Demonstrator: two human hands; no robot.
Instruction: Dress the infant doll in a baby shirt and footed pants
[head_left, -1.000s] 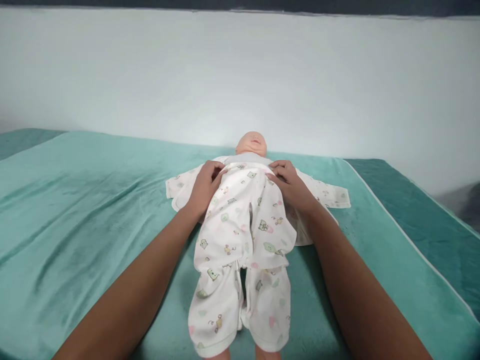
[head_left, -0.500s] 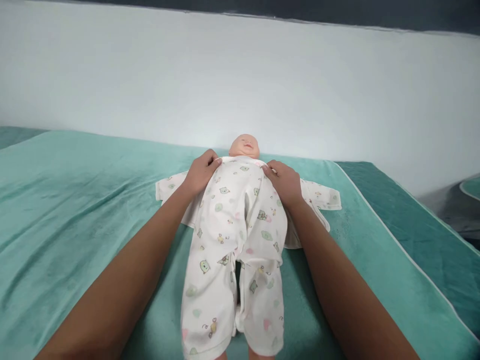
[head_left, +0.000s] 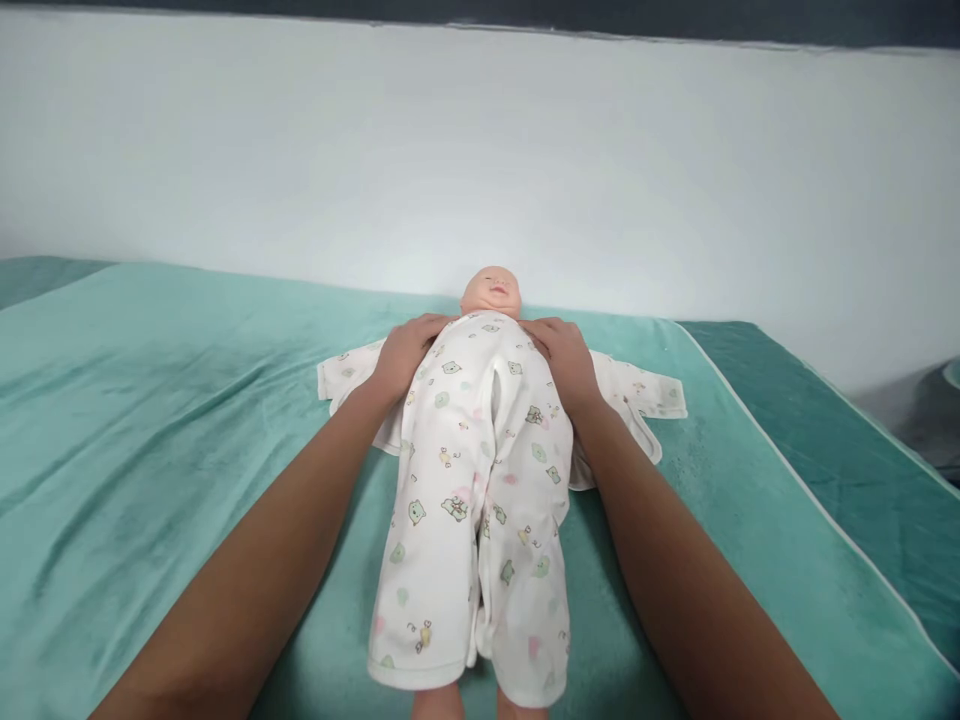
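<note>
A baby doll (head_left: 491, 290) lies on its back, its head toward the wall. White baby trousers (head_left: 439, 490) with small printed animals are spread over its front, from just under the chin down to the lower legs. Beneath them a matching baby shirt (head_left: 649, 390) shows, both sleeves stretched out sideways. My left hand (head_left: 409, 355) rests on the upper left edge of the trousers, fingers stretched toward the doll's neck. On the opposite edge lies my right hand (head_left: 562, 358), its fingers extended inward. The fingertips are partly hidden at the cloth.
A light green sheet (head_left: 165, 400) with some wrinkles covers the surface. On the right, past a white edging, lies a darker green cloth (head_left: 817, 430). A white wall (head_left: 375, 160) rises right behind the doll's head.
Both hands have loosened from a pinch on the trousers' top edge and now lie flatter. The trouser legs look smoother, the hems sit slightly higher, and more of the doll's feet end shows.
</note>
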